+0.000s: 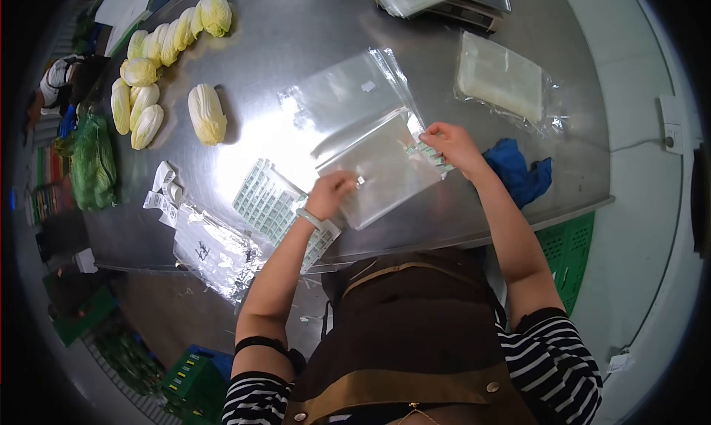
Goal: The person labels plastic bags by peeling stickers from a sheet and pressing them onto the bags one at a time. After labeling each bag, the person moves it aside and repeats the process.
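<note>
A stack of clear plastic bags (392, 177) lies on the steel table in front of me. My left hand (333, 194) is over its left side, fingers bunched and slightly blurred. A small white label (361, 181) shows right at those fingertips, against the bag. My right hand (453, 149) pinches a strip of green-and-white labels (425, 155) at the right edge of the bags. Beneath my left wrist lies a larger sheet of similar labels (270, 201). Farther back, more clear bags (341, 91) are spread flat, one bearing a white label (368, 86).
Several napa cabbages (207, 114) sit at the back left. On the right are a wrapped stack of bags (501, 77) and a blue cloth-like bundle (518, 171). A scale (474, 11) stands at the back. A plastic package (215, 247) overhangs the table's front edge.
</note>
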Demonstrator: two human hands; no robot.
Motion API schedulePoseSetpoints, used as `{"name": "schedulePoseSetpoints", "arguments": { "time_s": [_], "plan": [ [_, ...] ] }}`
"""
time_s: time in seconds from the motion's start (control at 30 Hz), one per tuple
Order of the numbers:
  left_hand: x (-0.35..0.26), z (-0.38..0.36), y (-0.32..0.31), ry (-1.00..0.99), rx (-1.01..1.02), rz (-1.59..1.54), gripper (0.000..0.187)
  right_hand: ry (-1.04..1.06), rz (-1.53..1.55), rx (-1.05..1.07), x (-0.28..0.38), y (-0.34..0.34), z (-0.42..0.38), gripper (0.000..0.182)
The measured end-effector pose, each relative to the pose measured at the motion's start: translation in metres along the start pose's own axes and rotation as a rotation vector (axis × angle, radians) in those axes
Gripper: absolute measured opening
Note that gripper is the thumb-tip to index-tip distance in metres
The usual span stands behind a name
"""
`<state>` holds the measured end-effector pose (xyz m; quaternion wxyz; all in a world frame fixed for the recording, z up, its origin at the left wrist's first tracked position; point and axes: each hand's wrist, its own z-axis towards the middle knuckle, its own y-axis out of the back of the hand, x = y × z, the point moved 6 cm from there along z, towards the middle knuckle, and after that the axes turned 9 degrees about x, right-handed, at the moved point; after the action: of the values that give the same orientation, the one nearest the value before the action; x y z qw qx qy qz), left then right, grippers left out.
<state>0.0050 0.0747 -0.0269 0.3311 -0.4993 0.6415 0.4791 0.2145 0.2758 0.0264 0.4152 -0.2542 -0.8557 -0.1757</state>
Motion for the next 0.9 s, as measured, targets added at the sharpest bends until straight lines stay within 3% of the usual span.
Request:
{"name": "schedulePoseSetpoints", "arguments": {
  "time_s": [0.07,0.13,0.2,0.23,0.27,0.3,0.37,0.43,0.57,0.63,0.7,0.73,0.8,0.83,0.87,0.9],
  "plan": [
    [0.007,-0.003,0.039,0.171,-0.343,-0.351,0.026,0.028,0.018,0.03,0.003,0.001,-0.002,0.024],
    [-0.006,-0.019,0.084,0.102,-0.916,-0.461,0.021,0.049,-0.121,0.048,-0.002,-0.002,0.0,0.022],
    [-0.021,-0.019,0.076,0.064,-0.791,-0.153,0.021,0.078,-0.427,0.065,-0.024,-0.017,0.023,0.021],
    [-0.03,-0.022,0.068,0.043,-0.729,0.001,0.021,0.201,-0.674,-0.015,-0.021,-0.024,0.028,0.022],
    [-0.035,-0.017,0.035,-0.037,-0.508,0.057,0.015,0.217,-0.807,-0.059,-0.024,-0.026,0.033,0.024],
    [-0.042,-0.014,0.007,-0.032,-0.134,0.146,0.018,0.231,-0.938,-0.104,-0.022,-0.03,0.034,0.025],
    [-0.045,-0.018,-0.024,-0.327,0.013,0.784,0.024,0.165,-1.112,-0.178,-0.02,-0.03,0.035,0.028],
    [-0.025,-0.01,-0.02,-0.258,0.029,0.642,0.026,0.01,-1.196,-0.237,-0.008,-0.019,0.032,0.031],
    [0.002,-0.002,-0.004,0.03,-0.038,0.136,0.02,0.126,-0.437,0.043,0.005,-0.005,0.021,0.03],
    [0.012,-0.005,0.027,0.23,-0.319,-0.216,0.023,0.165,-0.015,0.196,0.006,-0.009,0.016,0.029],
    [-0.003,-0.018,0.071,0.146,-0.767,-0.488,0.027,0.297,-0.188,0.141,0.008,-0.014,0.015,0.026],
    [-0.002,-0.026,0.082,0.122,-1.024,-0.449,0.028,0.363,-0.272,0.111,0.008,-0.018,0.015,0.025],
    [-0.025,-0.027,0.073,-0.017,-0.92,0.198,0.024,0.392,-0.613,0.064,0.005,-0.027,0.018,0.022],
    [-0.022,-0.018,0.045,0.009,-0.53,-0.024,0.02,0.406,-0.781,0.039,0.004,-0.032,0.022,0.022],
    [-0.015,-0.013,0.013,0.14,-0.174,-0.031,0.019,0.408,-0.878,-0.003,0.0,-0.037,0.027,0.021],
    [-0.043,-0.012,-0.009,-0.185,0.031,0.341,0.028,0.407,-0.976,-0.048,-0.002,-0.041,0.032,0.02]
  ]
}}
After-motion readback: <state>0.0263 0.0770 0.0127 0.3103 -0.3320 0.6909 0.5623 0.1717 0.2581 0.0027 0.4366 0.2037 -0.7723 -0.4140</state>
